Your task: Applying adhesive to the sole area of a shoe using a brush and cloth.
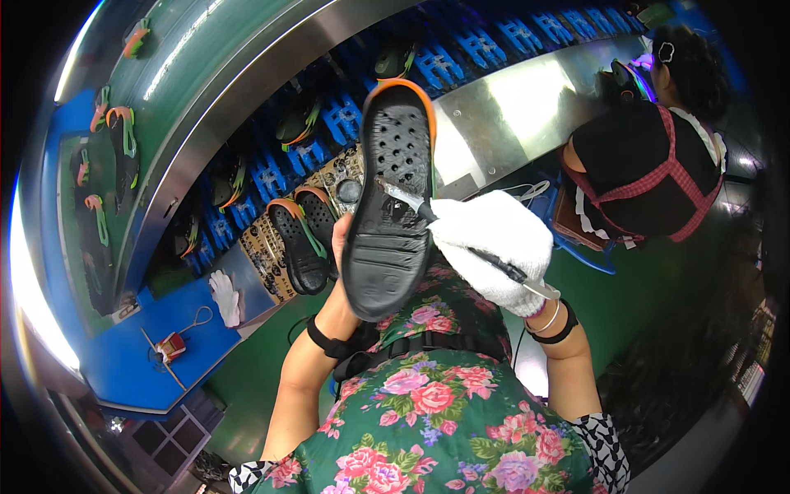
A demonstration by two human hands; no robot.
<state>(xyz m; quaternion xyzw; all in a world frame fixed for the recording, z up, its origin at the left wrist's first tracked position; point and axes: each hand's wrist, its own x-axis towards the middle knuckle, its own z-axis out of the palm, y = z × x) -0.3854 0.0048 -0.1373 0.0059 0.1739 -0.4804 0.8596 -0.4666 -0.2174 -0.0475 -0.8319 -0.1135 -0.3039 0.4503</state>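
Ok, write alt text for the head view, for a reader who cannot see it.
A bare left hand holds up a black shoe sole with an orange rim while the white-gloved right hand presses a small brush to it. Behind, more soles sit on blue racks, and another person works at a metal bench.

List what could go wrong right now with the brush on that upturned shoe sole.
1. The left hand is bare and grips the black shoe sole by its edge, close to the wet brush; whatever is on the bristles may smear onto the fingers.
2. The sole is held in the air over the floral apron, so drips could land on it.
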